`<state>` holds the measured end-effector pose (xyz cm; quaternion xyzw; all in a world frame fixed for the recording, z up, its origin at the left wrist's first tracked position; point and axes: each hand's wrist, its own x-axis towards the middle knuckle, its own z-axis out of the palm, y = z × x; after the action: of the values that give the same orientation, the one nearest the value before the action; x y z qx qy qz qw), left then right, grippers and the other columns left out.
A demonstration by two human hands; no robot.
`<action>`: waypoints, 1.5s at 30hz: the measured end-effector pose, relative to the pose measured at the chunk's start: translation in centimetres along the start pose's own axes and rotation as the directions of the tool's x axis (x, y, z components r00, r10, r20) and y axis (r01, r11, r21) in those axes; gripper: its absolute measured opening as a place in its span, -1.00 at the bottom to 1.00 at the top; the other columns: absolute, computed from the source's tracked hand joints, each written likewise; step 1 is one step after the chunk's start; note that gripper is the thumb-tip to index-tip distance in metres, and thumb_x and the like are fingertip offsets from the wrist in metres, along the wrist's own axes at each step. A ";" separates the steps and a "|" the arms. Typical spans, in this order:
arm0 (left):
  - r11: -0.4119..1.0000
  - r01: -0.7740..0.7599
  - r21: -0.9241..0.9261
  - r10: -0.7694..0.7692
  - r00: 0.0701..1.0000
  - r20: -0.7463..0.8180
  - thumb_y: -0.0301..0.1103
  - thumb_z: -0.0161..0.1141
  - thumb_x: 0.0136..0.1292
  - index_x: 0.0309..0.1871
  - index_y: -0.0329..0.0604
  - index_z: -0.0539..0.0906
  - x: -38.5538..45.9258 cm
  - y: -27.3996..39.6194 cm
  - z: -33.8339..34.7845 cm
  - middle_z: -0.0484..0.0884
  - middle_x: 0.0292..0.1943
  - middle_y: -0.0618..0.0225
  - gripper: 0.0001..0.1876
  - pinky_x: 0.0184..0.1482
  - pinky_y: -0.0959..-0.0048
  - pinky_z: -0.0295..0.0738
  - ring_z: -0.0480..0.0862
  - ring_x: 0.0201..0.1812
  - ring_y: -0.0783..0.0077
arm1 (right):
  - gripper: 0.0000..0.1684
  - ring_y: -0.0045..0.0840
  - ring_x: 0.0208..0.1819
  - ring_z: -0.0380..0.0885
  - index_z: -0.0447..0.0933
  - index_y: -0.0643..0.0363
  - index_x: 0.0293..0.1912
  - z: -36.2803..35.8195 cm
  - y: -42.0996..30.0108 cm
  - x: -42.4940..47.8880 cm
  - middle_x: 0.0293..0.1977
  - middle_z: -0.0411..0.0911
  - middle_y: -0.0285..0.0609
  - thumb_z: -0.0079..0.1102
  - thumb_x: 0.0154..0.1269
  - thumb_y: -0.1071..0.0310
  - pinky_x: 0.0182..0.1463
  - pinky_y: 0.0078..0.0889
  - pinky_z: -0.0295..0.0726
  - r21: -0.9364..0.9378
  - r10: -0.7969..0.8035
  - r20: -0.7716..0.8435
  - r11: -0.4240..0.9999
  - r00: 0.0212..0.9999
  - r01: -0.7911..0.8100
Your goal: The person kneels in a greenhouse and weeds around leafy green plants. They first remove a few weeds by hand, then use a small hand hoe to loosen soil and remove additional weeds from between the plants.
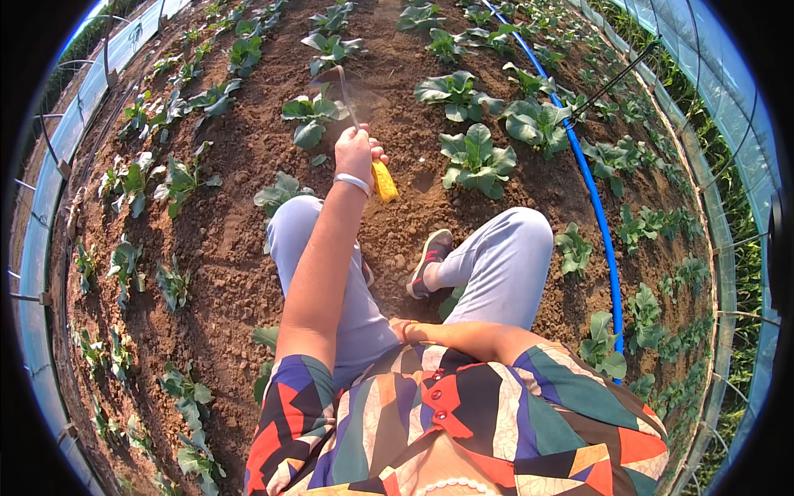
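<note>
My left hand (355, 155) is closed around the yellow handle of a small hand hoe (385, 183), and the handle's end sticks out below the fist. The thin metal shank runs forward to a motion-blurred blade, just above a young broad-leaved, cabbage-like plant (310, 118). Whether the blade touches the soil cannot be told. My right forearm lies across my lap. Partly hidden, my right hand (399, 328) rests against my left thigh, a reddish band at its wrist; its fingers are hard to make out.
Rows of similar plants (477, 160) grow in brown, crumbly soil (236, 248) around my bent legs. A blue hose (589, 186) runs lengthwise on the right, with a dark cord (611, 80) meeting it. Plastic sheeting (53, 204) on hoops borders both sides.
</note>
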<state>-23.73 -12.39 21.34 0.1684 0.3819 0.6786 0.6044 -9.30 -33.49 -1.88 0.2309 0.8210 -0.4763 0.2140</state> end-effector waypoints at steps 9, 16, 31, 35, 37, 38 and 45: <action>0.995 0.074 0.072 -0.080 0.993 0.085 -0.43 -0.16 0.33 0.08 -0.34 0.30 -1.8 0.2 -0.6 0.22 -0.58 0.51 -0.71 -0.56 0.65 0.27 0.22 -0.63 0.71 | -0.64 -0.30 -0.25 0.58 0.58 0.08 -0.30 0.7 2.2 -0.6 -0.33 0.60 -0.08 0.12 -0.05 0.07 -0.23 -0.32 0.52 0.106 0.039 0.088 0.993 0.995 -0.048; 0.950 0.308 0.039 -0.308 0.951 -0.013 -0.36 -0.18 0.36 0.14 -0.33 0.27 0.5 0.2 0.1 0.16 -0.64 0.53 -0.66 -0.69 0.69 0.27 0.19 -0.72 0.72 | -0.81 -0.21 -0.30 0.56 0.55 0.15 -0.41 -3.3 0.7 -1.7 -0.42 0.57 -0.03 0.09 -0.07 0.28 -0.28 -0.24 0.53 0.277 -0.026 0.173 0.961 0.985 -0.023; 0.744 0.659 -0.112 -0.652 0.678 -0.339 -0.34 -0.21 0.37 0.15 -0.26 0.27 13.5 -3.5 0.8 0.17 -0.62 0.52 -0.66 -0.71 0.68 0.22 0.16 -0.71 0.71 | -0.53 -0.21 -0.12 0.48 0.43 0.09 -0.06 -5.6 2.3 0.2 -0.13 0.42 0.04 0.15 -0.08 0.30 -0.08 -0.24 0.41 0.335 -0.052 0.476 0.934 0.878 -0.126; 0.634 0.739 -0.229 -0.772 0.585 -0.251 -0.36 -0.20 0.37 0.12 -0.20 0.32 15.0 -4.3 1.0 0.18 -0.60 0.53 -0.70 -0.65 0.67 0.26 0.21 -0.67 0.71 | -0.48 -0.22 -0.02 0.41 0.40 0.08 0.02 -9.5 1.5 -0.4 -0.04 0.35 0.01 0.11 -0.05 0.39 0.08 -0.21 0.25 0.381 -0.009 0.549 0.893 0.836 -0.241; 0.622 0.751 -0.222 -0.781 0.570 -0.256 -0.36 -0.19 0.36 0.10 -0.19 0.33 15.5 -4.8 0.9 0.18 -0.60 0.53 -0.71 -0.65 0.66 0.27 0.22 -0.67 0.70 | -0.46 -0.22 0.01 0.38 0.38 0.08 0.05 -10.0 1.7 -0.3 -0.02 0.32 -0.01 0.12 -0.03 0.39 0.10 -0.14 0.22 0.354 -0.012 0.575 0.905 0.818 -0.236; 0.611 0.756 -0.236 -0.789 0.558 -0.257 -0.35 -0.18 0.36 0.08 -0.18 0.34 15.6 -4.9 0.9 0.18 -0.59 0.53 -0.72 -0.63 0.65 0.27 0.22 -0.67 0.69 | -0.41 -0.22 0.10 0.30 0.34 0.07 0.10 -9.4 1.5 -0.1 0.05 0.27 -0.02 0.13 -0.02 0.40 0.15 -0.04 0.14 0.370 0.006 0.592 0.887 0.806 -0.278; 0.529 0.797 -0.291 -0.838 0.438 -0.324 -0.36 -0.17 0.35 0.01 -0.23 0.35 16.8 -6.3 2.7 0.22 -0.58 0.52 -0.76 -0.58 0.64 0.27 0.22 -0.63 0.69 | -0.37 -0.26 0.15 0.26 0.30 0.01 0.14 -10.9 1.1 0.2 0.14 0.20 -0.04 0.13 0.00 0.37 0.20 -0.02 0.12 0.291 0.064 0.656 0.898 0.752 -0.330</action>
<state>-21.06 4.24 14.70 -0.2185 0.5046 0.3375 0.7640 -10.25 -23.40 2.25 0.1825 0.5597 -0.6530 0.4765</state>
